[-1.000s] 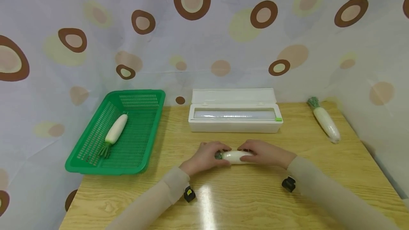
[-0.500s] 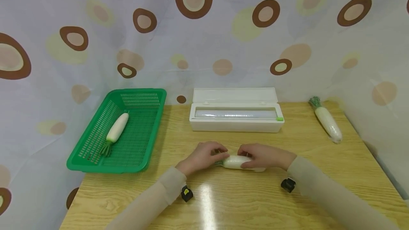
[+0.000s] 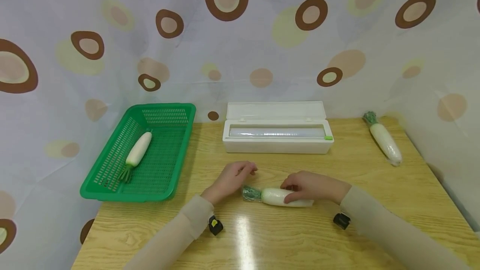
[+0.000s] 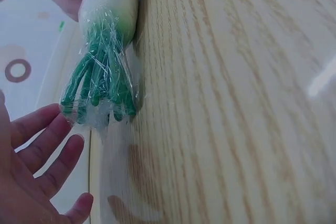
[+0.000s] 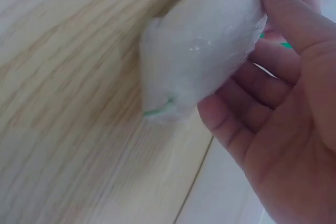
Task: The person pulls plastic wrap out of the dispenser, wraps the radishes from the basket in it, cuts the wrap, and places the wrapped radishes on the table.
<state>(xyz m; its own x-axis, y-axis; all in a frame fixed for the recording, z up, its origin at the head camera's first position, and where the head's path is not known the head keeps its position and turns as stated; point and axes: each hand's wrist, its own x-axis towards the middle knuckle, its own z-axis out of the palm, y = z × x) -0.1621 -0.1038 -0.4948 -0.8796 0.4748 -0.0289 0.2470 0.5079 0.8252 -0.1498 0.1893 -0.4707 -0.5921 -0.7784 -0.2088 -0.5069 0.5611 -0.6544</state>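
Note:
A white radish (image 3: 271,196) wrapped in clear plastic film lies at the middle of the table, its green stems (image 4: 102,80) bundled inside the film. My right hand (image 3: 318,184) holds its right half, thumb (image 5: 286,9) on the near side and fingers curled along the far side. In the right wrist view the film is folded round the tapered tip. My left hand (image 3: 228,180) is just beyond the stem end, with its fingers (image 4: 62,166) loosely spread and holding nothing.
Behind the hands stands a white cling film box (image 3: 277,146), lid up, with a film roll (image 3: 277,132) inside. At the left, a green basket (image 3: 172,166) holds a bare radish (image 3: 138,149). Another wrapped radish (image 3: 384,141) lies at the back right, near the patterned curtain (image 3: 431,74).
My left hand has let go of the stem end and drawn away to the left. The radish, still in my right hand, has come slightly nearer, and its wrapped stems now show.

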